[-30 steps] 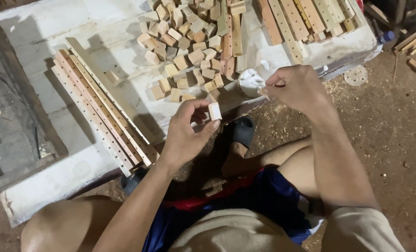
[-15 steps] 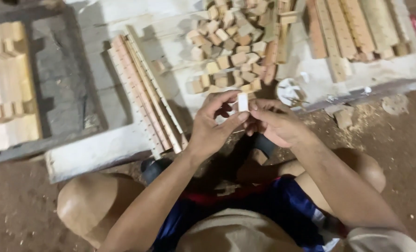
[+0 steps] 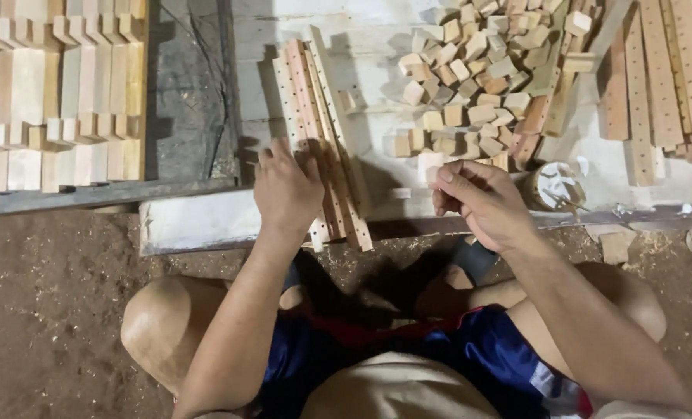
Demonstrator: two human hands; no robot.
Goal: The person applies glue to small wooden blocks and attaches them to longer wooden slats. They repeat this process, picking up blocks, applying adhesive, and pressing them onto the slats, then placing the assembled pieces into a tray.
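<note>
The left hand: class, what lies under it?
The left hand rests flat on a bundle of drilled wooden slats lying on the white board. The slat parts beneath the palm are hidden.

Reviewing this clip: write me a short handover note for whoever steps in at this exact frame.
Left hand: flat, palm down, on the bundle of drilled wooden strips lying on the white board; no closed grip.
Right hand: fingers curled at the board's near edge; a pale small wooden block shows at its fingertips, but whether it is held cannot be told.
Pile of small blocks lies beyond the right hand; a small round dish sits to its right.
More drilled strips lie far right; finished comb-like pieces lie far left.
Done: several pieces stacked at left.
Left: loose blocks and strips remain.
</note>
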